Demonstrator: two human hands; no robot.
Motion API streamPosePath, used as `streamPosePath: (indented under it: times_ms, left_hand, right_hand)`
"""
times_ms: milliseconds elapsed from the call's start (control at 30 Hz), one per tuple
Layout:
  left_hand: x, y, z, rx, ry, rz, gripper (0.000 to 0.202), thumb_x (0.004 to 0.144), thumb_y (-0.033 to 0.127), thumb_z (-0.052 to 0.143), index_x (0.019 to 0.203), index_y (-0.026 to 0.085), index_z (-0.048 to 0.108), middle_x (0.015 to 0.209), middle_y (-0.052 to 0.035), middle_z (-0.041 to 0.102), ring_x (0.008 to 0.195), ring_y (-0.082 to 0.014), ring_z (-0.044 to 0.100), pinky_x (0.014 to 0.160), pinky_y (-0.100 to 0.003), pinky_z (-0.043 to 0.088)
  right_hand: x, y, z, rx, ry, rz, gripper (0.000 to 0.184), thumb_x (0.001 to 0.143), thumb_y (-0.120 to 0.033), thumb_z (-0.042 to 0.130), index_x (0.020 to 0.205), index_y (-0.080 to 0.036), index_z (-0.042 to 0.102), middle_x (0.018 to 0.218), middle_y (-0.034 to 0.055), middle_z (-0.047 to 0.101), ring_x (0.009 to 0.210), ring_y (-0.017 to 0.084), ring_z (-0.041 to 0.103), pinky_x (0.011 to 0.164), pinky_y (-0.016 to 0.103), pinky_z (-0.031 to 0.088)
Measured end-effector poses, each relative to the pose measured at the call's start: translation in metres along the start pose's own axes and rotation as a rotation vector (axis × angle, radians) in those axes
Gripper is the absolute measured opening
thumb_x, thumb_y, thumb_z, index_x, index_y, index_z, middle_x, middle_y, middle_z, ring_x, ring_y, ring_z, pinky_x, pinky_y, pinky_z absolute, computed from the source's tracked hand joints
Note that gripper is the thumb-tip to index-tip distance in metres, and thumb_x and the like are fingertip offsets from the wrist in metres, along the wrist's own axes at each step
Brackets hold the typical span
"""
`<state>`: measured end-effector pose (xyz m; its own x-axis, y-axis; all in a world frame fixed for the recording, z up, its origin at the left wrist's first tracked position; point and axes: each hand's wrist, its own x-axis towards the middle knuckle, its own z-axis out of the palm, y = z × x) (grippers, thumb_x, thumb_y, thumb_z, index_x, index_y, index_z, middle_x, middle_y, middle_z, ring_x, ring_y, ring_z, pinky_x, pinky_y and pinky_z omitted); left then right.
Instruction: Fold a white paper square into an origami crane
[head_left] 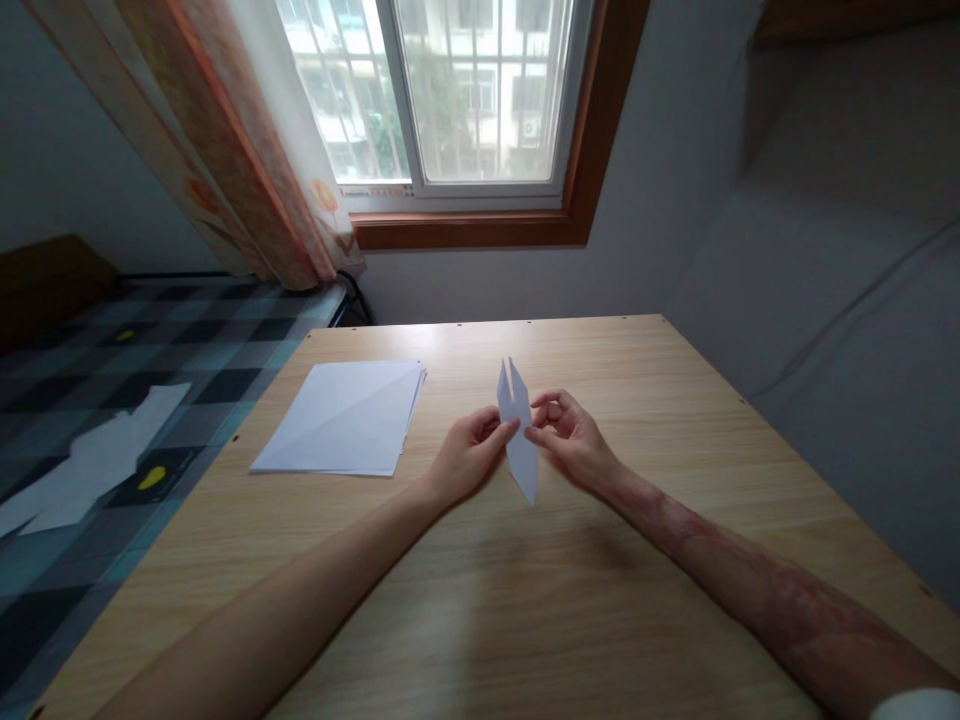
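A narrow white folded paper [520,450] is held up over the wooden table, with two slim points at its top and one point at the bottom. My left hand [474,450] pinches its left edge, thumb lying across the front face and the fingers curled behind. On the other side, my right hand [574,440] has its thumb tip at the paper's right edge, with the fingers bent close to it. The back of the folded paper is hidden from me.
A stack of white paper sheets [341,420] lies on the table [660,620] to the left, the top one creased diagonally. Loose paper pieces [105,460] rest on a checked bed [247,330]. Beyond the table are a window [487,100], a curtain [247,150] and walls.
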<state>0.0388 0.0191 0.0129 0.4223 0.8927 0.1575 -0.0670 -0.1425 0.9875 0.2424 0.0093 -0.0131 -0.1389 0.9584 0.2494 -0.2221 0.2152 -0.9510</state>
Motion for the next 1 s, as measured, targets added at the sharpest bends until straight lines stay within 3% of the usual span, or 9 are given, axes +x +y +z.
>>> streamPosePath:
  times_ms: [200, 367, 533, 833, 1000]
  left_hand:
    - [0.0012, -0.0034, -0.0052, 0.072, -0.037, -0.033, 0.044, 0.098, 0.056, 0.076, 0.092, 0.013, 0.078, 0.085, -0.0038, 0.074, 0.077, -0.0171, 0.061, 0.07, -0.027, 0.044]
    - [0.0009, -0.0026, -0.0041, 0.04, -0.071, -0.075, 0.044, 0.096, 0.058, 0.078, 0.098, 0.013, 0.078, 0.086, -0.0038, 0.074, 0.076, -0.0165, 0.062, 0.068, -0.026, 0.043]
    - [0.002, -0.0029, -0.0032, -0.024, -0.003, -0.069, 0.044, 0.09, 0.057, 0.086, 0.098, 0.014, 0.078, 0.092, -0.0053, 0.077, 0.081, -0.0182, 0.066, 0.075, -0.028, 0.049]
    - [0.0033, 0.0014, -0.0051, 0.041, 0.009, -0.081, 0.051, 0.093, 0.063, 0.079, 0.084, 0.013, 0.079, 0.077, -0.0028, 0.07, 0.07, -0.0148, 0.056, 0.065, -0.027, 0.042]
    - [0.0049, 0.0011, -0.0036, -0.018, 0.062, -0.071, 0.048, 0.088, 0.062, 0.085, 0.093, 0.015, 0.078, 0.085, -0.0032, 0.075, 0.075, -0.0165, 0.063, 0.07, -0.027, 0.047]
  right_hand:
    - [-0.0014, -0.0023, 0.0018, 0.005, -0.014, 0.077, 0.047, 0.089, -0.047, 0.09, 0.117, -0.026, 0.059, 0.077, -0.0058, 0.068, 0.072, 0.016, 0.065, 0.072, 0.03, 0.05]
    - [-0.0013, -0.0031, 0.0014, 0.023, -0.049, 0.099, 0.051, 0.089, -0.045, 0.09, 0.124, -0.027, 0.057, 0.082, -0.0049, 0.071, 0.075, 0.017, 0.068, 0.074, 0.031, 0.05]
    - [-0.0004, -0.0043, -0.0014, 0.062, -0.094, 0.115, 0.055, 0.087, -0.044, 0.091, 0.127, -0.027, 0.057, 0.082, -0.0043, 0.074, 0.075, 0.018, 0.07, 0.075, 0.032, 0.054]
    - [-0.0001, -0.0011, -0.0001, 0.004, -0.112, 0.095, 0.045, 0.093, -0.049, 0.086, 0.123, -0.025, 0.063, 0.085, 0.0, 0.079, 0.077, 0.019, 0.074, 0.075, 0.033, 0.058]
    - [-0.0022, -0.0063, 0.0004, -0.036, -0.159, 0.131, 0.048, 0.094, -0.049, 0.085, 0.127, -0.024, 0.061, 0.089, 0.0014, 0.081, 0.078, 0.02, 0.075, 0.075, 0.033, 0.059]
